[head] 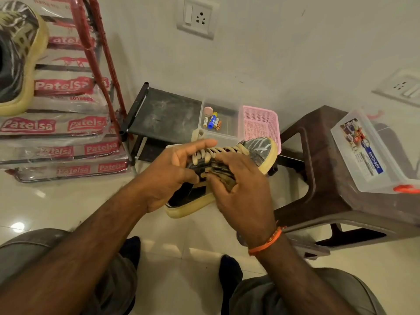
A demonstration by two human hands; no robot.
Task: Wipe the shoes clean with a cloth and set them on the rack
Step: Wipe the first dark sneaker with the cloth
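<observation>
I hold a dark sneaker with pale streaks, cream laces and a yellowed sole, tilted toe-up over the floor in front of me. My left hand grips it at the collar, thumb lying across the laces. My right hand holds a small dark patterned cloth against the shoe's side, fingers curled over it. The matching second sneaker sits at the top left on a plastic-wrapped stack. The low black shoe rack stands against the wall just behind the shoe, its top shelf dusty.
On the rack's right end sit a clear tub holding batteries and a pink basket. A brown plastic stool at right carries a clear multi-box. A red ladder leans at left over wrapped packages. My knees and feet are below.
</observation>
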